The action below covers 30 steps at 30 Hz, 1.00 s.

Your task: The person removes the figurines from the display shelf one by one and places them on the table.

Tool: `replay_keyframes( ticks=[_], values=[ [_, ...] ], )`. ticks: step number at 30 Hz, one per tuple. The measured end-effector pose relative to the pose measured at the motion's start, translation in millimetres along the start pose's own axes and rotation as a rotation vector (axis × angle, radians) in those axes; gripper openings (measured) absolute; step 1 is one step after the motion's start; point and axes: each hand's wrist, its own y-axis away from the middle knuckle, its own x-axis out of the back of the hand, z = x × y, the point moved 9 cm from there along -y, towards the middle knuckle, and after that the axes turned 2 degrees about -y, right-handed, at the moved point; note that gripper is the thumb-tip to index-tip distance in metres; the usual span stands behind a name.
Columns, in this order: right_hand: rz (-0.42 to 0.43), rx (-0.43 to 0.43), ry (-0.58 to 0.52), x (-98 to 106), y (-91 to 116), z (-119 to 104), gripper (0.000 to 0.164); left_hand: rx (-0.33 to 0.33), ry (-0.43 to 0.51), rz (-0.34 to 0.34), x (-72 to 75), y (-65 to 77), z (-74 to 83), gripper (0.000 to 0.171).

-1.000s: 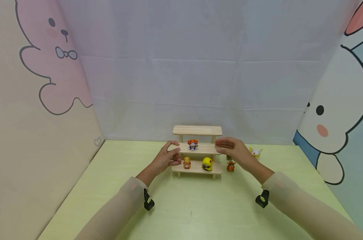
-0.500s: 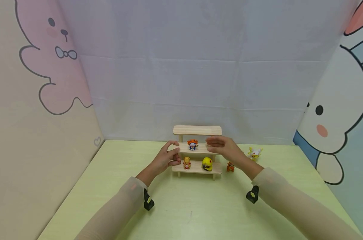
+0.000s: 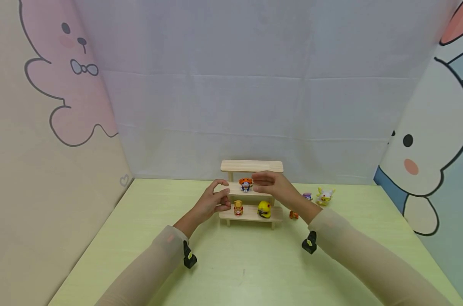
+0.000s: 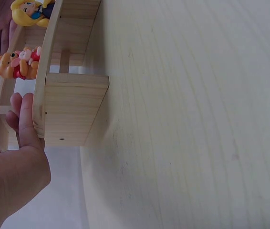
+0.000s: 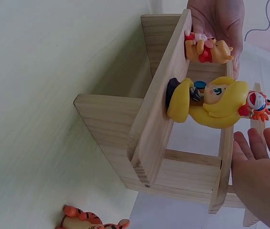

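Note:
A three-tier wooden display shelf [image 3: 251, 166] stands at the back of the table. At its left end, my left hand [image 3: 208, 203] grips the ends of the boards with curved fingers. Beside the blue-and-white figurine in an orange crab hat [image 3: 245, 185] on the middle tier, my right hand [image 3: 274, 185] hovers with extended fingers. In the right wrist view a small gap separates the right fingertips from that figurine. On the lowest tier sit a bear figurine [image 4: 18, 66] with a small pink figure and a yellow-haired figurine [image 5: 223, 102].
Right of the shelf, an orange striped tiger figurine [image 3: 293, 215] sits on the table [image 3: 216, 272]. Behind it are a figurine with a purple top [image 3: 307, 196], partly covered by my right arm, and a white-and-yellow figurine [image 3: 325, 196]. A pale curtain [image 3: 231, 106] hangs close behind.
My right hand has moved left, from the right end of the middle tier to beside the crab-hat figurine. The left hand and the figurines have stayed put.

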Motion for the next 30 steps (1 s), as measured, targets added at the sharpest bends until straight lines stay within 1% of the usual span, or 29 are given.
replay_keyframes(
  ticks=[7,15,19,23,30],
  values=[
    [-0.031,-0.001,0.009,-9.5,-5.6,-2.4,0.050,0.019,0.005,0.012,0.8,-1.3,-2.9,0.025],
    [-0.034,-0.032,0.034,-15.2,-14.4,0.2,0.051,0.020,-0.003,0.012,1.9,-2.8,-4.0,0.026],
    [-0.039,-0.028,0.069,-19.0,-19.9,0.6,0.047,0.020,-0.005,0.013,1.8,-2.5,-4.0,0.028],
    [-0.037,-0.025,0.096,-21.5,-23.0,-1.4,0.042,0.022,-0.010,0.015,1.7,-1.8,-3.2,0.026],
    [-0.038,-0.010,0.131,-23.2,-24.5,-3.7,0.042,0.021,-0.011,0.020,1.3,-1.5,-2.3,0.024]
  ],
)
